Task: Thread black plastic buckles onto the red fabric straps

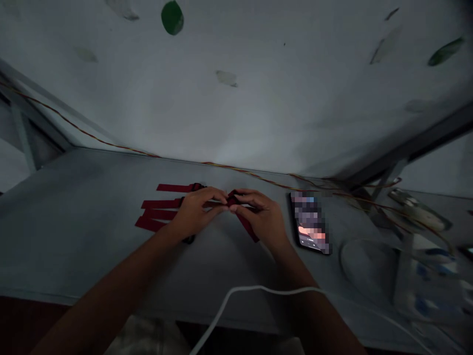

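Between my two hands is a red strap (248, 228) with a dark piece, perhaps a buckle, at its upper end. My left hand (195, 209) pinches it from the left, thumb and fingertips together. My right hand (264, 214) closes on it from the other side, and the strap's tail hangs down below the palm. The fingers partly hide the dark piece. Several more red straps (158, 214) lie on the table just left of my left hand. Black buckles (197, 187) show at their right ends, partly covered by that hand.
A phone with a lit screen (310, 224) lies right of my right hand on the grey table (92, 236). A white cable (258, 287) crosses in front of my forearms. Twisted wires (240, 170) run along the wall's foot. At the far right stands a blurred pale box (424, 281).
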Action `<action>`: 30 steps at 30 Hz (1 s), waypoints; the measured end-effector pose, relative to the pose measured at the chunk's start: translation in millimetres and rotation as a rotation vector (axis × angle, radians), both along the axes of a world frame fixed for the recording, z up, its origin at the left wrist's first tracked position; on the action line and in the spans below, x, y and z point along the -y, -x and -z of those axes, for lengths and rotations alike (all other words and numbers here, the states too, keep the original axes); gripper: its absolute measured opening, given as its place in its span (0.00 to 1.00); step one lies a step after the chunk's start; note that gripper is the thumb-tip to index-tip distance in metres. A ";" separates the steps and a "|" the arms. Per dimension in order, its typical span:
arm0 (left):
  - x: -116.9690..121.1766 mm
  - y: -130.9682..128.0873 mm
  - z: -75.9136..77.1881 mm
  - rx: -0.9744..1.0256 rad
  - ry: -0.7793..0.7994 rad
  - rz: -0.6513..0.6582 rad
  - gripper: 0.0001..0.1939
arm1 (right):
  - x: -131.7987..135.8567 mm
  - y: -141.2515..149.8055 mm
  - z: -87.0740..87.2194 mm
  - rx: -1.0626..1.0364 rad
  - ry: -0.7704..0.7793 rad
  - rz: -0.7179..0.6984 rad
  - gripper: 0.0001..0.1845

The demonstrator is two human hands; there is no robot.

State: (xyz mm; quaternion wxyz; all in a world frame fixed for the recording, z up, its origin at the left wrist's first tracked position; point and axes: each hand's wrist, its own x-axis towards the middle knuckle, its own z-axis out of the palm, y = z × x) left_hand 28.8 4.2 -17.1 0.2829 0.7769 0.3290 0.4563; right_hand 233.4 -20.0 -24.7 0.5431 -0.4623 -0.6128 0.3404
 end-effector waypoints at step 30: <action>3.7 -5.1 2.6 0.087 -0.275 -0.085 0.05 | 14.6 11.2 -13.6 0.155 -0.202 0.162 0.02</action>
